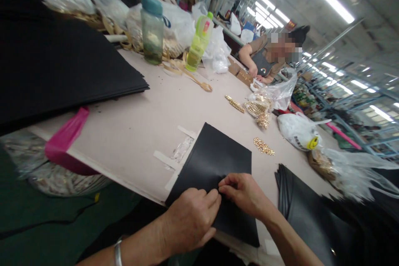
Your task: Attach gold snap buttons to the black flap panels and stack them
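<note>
A black leather-like panel [218, 149] lies at the table's near edge, below both my hands. My left hand [195, 216], a metal bangle on its wrist, is closed with the fingers bent over the panel's middle. Against it, my right hand [241, 193] pinches with thumb and forefinger at the same spot. Whatever sits between the fingertips is too small and covered to make out. White tape strips [166, 160] stick to the table along the panel's left side. Just beyond the panel's right corner rests a small heap of gold chain pieces [264, 146].
A stack of black sheets [68, 58] covers the left of the table. Farther back stand a blue-lidded bottle [152, 29] and a yellow-green bottle [199, 43]. More black panels [311, 203] lie right, near plastic bags [296, 131]. A co-worker [264, 56] sits across.
</note>
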Demonstrator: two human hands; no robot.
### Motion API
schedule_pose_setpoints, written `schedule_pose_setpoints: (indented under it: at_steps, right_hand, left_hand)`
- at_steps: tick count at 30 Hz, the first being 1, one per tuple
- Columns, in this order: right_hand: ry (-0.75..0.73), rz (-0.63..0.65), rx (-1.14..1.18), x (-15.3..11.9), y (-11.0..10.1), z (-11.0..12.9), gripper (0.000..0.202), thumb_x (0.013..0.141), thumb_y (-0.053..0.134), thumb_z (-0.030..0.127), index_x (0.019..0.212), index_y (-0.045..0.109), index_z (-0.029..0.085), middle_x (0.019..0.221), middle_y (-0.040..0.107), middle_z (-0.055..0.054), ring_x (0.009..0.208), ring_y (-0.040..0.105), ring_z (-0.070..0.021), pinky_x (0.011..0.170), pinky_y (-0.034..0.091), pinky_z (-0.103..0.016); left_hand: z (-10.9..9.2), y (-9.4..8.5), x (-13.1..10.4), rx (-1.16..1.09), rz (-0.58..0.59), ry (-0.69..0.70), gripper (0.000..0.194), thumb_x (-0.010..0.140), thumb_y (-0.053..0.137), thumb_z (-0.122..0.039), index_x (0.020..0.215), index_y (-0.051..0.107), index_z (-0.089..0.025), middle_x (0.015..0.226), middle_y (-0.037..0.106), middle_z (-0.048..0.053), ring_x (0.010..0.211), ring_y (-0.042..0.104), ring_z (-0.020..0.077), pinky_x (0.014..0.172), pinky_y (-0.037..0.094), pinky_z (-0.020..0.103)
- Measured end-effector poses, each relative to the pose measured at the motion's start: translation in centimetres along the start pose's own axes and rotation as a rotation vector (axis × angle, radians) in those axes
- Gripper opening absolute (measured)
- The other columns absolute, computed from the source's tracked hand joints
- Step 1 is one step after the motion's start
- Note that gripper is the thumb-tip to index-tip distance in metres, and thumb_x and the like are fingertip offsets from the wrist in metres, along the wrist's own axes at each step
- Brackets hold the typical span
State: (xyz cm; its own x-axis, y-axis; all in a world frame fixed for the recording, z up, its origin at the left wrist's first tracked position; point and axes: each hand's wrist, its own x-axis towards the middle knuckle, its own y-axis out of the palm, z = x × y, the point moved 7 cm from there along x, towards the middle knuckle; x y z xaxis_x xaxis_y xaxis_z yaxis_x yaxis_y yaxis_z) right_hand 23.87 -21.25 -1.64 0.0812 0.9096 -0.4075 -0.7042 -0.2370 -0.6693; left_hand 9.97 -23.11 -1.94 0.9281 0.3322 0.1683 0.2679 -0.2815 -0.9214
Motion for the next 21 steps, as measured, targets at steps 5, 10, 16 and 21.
schedule_pose_setpoints:
  at_steps: [5,10,16,21]
  right_hand:
    - [0.152,0.105,0.036,1.2,0.2,-0.7,0.003,0.076,0.064,0.021,0.075,0.063,0.018,0.058,0.061,0.001,0.053,0.057,-0.0132,0.047,0.039,-0.022]
    - [0.145,0.128,-0.172,1.6,-0.4,1.0,0.003,0.074,0.066,0.017,0.072,0.064,0.019,0.058,0.062,0.001,0.055,0.056,-0.0135,0.047,0.036,-0.022]
    - [0.122,0.040,-0.164,1.0,-0.6,1.1,0.002,0.075,0.067,0.018,0.074,0.066,0.019,0.060,0.061,0.002,0.056,0.054,-0.0126,0.049,0.035,-0.022]
    - [0.058,-0.128,0.071,0.2,-0.9,-0.6,0.014,0.076,0.070,0.025,0.087,0.066,0.019,0.070,0.065,0.001,0.063,0.058,-0.0148,0.058,0.044,-0.025]
  left_hand:
    - [0.1,0.5,-0.1,0.004,0.012,0.003,0.053,0.088,0.056,-0.045,0.129,0.049,-0.011,0.123,0.059,0.014,0.087,0.060,0.0240,0.067,0.049,0.038]
    - [0.2,0.9,-0.1,-0.031,0.048,-0.003,0.053,0.091,0.051,-0.045,0.132,0.047,-0.012,0.125,0.057,0.014,0.090,0.059,0.0236,0.070,0.048,0.037]
    - [0.5,0.6,0.2,-0.056,0.091,-0.023,0.053,0.089,0.055,-0.041,0.133,0.047,-0.013,0.118,0.061,0.012,0.090,0.061,0.0241,0.072,0.050,0.037]
    - [0.6,0.5,0.0,-0.034,0.041,-0.035,0.044,0.084,0.060,-0.030,0.125,0.053,-0.018,0.123,0.061,0.010,0.094,0.062,0.0253,0.076,0.053,0.038]
